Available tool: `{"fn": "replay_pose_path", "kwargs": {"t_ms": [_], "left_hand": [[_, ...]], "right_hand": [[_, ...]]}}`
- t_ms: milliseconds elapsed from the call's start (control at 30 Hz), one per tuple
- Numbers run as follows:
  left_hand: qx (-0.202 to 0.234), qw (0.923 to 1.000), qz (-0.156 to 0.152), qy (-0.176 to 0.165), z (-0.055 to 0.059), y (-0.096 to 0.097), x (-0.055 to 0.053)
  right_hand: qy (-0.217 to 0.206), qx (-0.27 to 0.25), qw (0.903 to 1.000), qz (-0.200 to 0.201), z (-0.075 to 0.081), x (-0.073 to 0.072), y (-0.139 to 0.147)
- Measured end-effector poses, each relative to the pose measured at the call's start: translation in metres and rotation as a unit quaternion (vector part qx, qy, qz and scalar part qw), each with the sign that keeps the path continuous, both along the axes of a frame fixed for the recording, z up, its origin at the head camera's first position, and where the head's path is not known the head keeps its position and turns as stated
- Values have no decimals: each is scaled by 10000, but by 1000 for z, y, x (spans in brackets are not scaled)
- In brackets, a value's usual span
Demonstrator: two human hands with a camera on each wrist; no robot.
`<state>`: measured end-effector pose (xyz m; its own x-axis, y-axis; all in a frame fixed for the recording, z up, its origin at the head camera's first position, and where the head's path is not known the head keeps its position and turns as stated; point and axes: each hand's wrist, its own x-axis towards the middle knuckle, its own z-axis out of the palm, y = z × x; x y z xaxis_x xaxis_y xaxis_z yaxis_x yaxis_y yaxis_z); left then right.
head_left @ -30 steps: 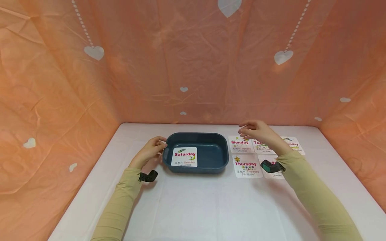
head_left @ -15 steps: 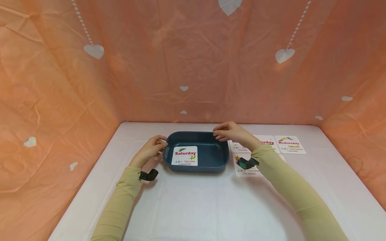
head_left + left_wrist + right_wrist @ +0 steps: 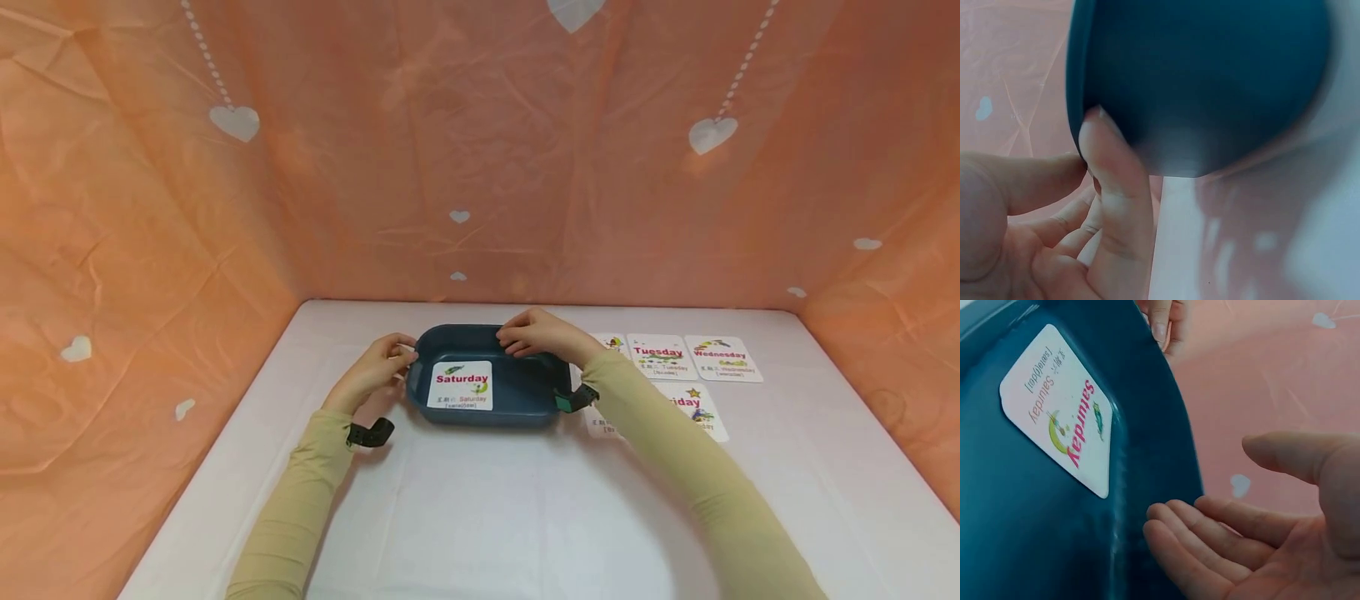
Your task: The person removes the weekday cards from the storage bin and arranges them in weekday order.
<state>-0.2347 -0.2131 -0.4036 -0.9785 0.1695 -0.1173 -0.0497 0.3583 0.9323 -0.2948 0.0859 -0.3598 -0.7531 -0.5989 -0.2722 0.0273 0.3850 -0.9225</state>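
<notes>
A dark blue oval-cornered tray (image 3: 525, 417) sits on the white table. Inside it, toward the left, lies the Saturday card (image 3: 460, 386), face up. My left hand (image 3: 372, 372) pinches the tray's left rim between thumb and finger, as the left wrist view shows with the hand (image 3: 1113, 206) at the rim. Over the tray's back right part hovers my right hand (image 3: 543, 335), fingers loosely bent and thumb apart. In the right wrist view that hand (image 3: 1260, 537) holds nothing, its fingertips near the tray wall (image 3: 1166, 425).
Right of the tray lie the Tuesday card (image 3: 660, 357), the Wednesday card (image 3: 723, 359) and the Friday card (image 3: 697, 408). Two more cards are partly covered by my right forearm. An orange cloth (image 3: 480, 167) with pale hearts hangs behind the table.
My right hand has moved left from above the row of cards to over the tray, uncovering the Wednesday and Tuesday cards. My left hand stays at the rim; the Saturday card has not moved.
</notes>
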Motion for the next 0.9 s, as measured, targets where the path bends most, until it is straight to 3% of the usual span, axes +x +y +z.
{"fn": "replay_pose_path", "kwargs": {"t_ms": [367,667,900], "left_hand": [[-74,9997,158,-172,2,1,1],[-40,9997,143,-196,3,2,1],[50,9996,118,-251,3,2,2]], "right_hand": [[-418,232,9986,-230,-16,-9,-18],[-658,480,9964,-250,-21,-7,-23],[-1019,337,9936,-355,-25,-7,-29]]}}
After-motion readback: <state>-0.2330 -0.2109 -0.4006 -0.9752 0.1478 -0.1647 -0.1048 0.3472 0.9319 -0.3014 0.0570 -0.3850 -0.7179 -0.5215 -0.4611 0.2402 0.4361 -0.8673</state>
